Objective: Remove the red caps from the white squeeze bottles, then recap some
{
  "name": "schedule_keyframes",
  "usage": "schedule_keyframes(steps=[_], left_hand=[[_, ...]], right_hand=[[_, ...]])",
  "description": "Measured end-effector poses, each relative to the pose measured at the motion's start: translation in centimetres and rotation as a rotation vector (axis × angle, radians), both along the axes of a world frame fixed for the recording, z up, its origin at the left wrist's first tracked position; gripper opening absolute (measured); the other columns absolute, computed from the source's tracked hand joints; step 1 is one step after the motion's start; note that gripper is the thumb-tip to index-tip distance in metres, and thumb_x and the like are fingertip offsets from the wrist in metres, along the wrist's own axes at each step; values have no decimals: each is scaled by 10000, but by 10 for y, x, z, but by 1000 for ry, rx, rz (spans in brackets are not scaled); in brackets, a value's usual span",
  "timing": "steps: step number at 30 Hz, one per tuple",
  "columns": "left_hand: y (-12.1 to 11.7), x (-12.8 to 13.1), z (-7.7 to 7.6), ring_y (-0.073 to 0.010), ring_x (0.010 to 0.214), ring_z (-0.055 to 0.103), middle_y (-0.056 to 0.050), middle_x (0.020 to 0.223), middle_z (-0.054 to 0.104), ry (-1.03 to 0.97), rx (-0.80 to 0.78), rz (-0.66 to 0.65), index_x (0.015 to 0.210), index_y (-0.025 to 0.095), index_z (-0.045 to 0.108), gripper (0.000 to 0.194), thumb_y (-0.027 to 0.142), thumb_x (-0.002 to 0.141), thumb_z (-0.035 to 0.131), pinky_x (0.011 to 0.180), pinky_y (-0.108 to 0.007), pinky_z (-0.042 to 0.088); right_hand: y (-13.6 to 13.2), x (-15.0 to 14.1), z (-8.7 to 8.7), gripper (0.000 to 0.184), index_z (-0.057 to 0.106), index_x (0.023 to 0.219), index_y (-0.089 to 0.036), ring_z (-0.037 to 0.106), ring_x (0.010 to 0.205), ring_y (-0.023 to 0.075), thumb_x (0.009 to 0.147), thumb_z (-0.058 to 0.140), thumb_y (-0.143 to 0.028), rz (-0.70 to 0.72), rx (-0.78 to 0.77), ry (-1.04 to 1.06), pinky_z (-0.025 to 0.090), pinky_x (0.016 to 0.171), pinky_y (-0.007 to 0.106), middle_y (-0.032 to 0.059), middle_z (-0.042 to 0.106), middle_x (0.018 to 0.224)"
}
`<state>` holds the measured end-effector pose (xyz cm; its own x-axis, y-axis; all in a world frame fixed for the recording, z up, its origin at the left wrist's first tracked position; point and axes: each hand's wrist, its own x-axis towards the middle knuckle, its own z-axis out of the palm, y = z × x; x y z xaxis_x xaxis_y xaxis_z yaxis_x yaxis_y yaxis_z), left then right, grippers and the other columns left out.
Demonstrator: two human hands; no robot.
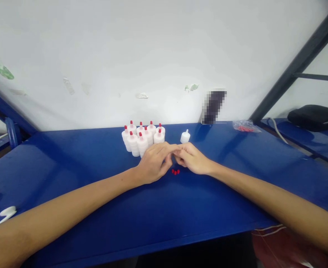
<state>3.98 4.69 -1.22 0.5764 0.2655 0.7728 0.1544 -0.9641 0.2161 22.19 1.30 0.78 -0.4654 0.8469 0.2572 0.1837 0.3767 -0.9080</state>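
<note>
Over the middle of the blue table, my left hand [155,162] and my right hand [192,158] meet at the fingertips. The left fingers are bent, with the index finger reaching to the right hand. The right fingers are curled in a pinch. Whatever lies between them is hidden. Small red caps [175,172] lie on the table just below the hands. Behind them stands one white squeeze bottle [185,136] with a bare nozzle. Several white bottles with red caps [135,144] are grouped upright at my left hand, which partly covers the nearest ones.
A clear plastic bag [246,126] with red caps lies at the back right. A dark pixelated object [214,106] leans on the white wall. White earphones [7,213] rest at the left edge of the blue table [153,219]. Metal posts rise at both sides.
</note>
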Motion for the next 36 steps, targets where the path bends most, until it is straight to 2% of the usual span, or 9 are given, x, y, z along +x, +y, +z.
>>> schedule_keyframes(steps=[6, 10, 13, 18, 21, 24, 27, 30, 36], left_hand=[[-4, 1, 5, -108, 641, 589, 7, 737, 598, -52, -408, -106, 1174, 166, 518, 256, 173, 996, 334, 624, -222, 485], [-5, 1, 5, -116, 660, 600, 2, 734, 612, -71, -502, -131, 1135, 164, 551, 242, 185, 981, 366, 637, -231, 492], [-4, 1, 6, -114, 641, 591, 3, 719, 631, -78, -570, -149, 1132, 160, 574, 260, 167, 943, 395, 630, -234, 476], [-3, 0, 10, -83, 505, 470, 34, 597, 583, -124, -788, -143, 1030, 150, 595, 231, 170, 923, 391, 519, -196, 383], [-4, -2, 10, -74, 516, 463, 7, 682, 612, -76, -783, -178, 991, 147, 602, 235, 254, 974, 393, 515, -195, 375], [-5, -2, 10, -81, 560, 492, -15, 757, 622, -27, -762, -175, 984, 143, 610, 288, 313, 1000, 378, 529, -200, 393], [-4, -1, 12, -93, 591, 507, -18, 766, 621, 62, -755, -152, 979, 145, 611, 294, 315, 1001, 371, 542, -206, 401], [-3, 1, 12, -94, 577, 494, -6, 730, 611, 102, -732, -171, 1010, 148, 599, 267, 281, 990, 368, 553, -212, 397], [-3, 1, 10, -92, 567, 485, 13, 699, 593, 34, -712, -191, 1110, 156, 546, 245, 249, 981, 360, 559, -211, 386]], right_hand=[[-4, 5, 8, 328, 524, 702, -174, 418, 513, 76, 974, 439, -336, -13, 324, -250, 336, 526, 205, -37, 509, 597], [-6, 4, 5, 357, 522, 708, -179, 434, 512, 83, 993, 407, -362, -4, 317, -229, 352, 543, 210, -37, 515, 589], [-5, 9, 6, 331, 494, 698, -189, 431, 524, 89, 983, 409, -334, 14, 423, -316, 344, 553, 219, -30, 522, 609], [3, 33, 19, 286, 412, 689, -209, 374, 566, 111, 969, 397, -266, -173, 648, -492, 300, 582, 250, -30, 452, 637], [8, 43, 23, 259, 414, 697, -205, 378, 576, 118, 954, 405, -238, -125, 603, -694, 285, 591, 262, -26, 461, 646], [10, 43, 18, 213, 478, 714, -193, 426, 576, 118, 923, 451, -223, -34, 497, -853, 275, 588, 262, -17, 525, 659], [10, 39, 9, 214, 552, 724, -182, 475, 584, 125, 914, 467, -228, -26, 459, -899, 268, 579, 263, 5, 592, 684], [8, 33, 6, 256, 597, 724, -178, 468, 524, 121, 928, 455, -239, -78, 428, -918, 248, 553, 268, -1, 579, 606], [2, 28, 14, 330, 569, 641, -186, 395, 444, 116, 935, 448, -277, -49, 506, -1058, 190, 521, 287, 2, 539, 516]])
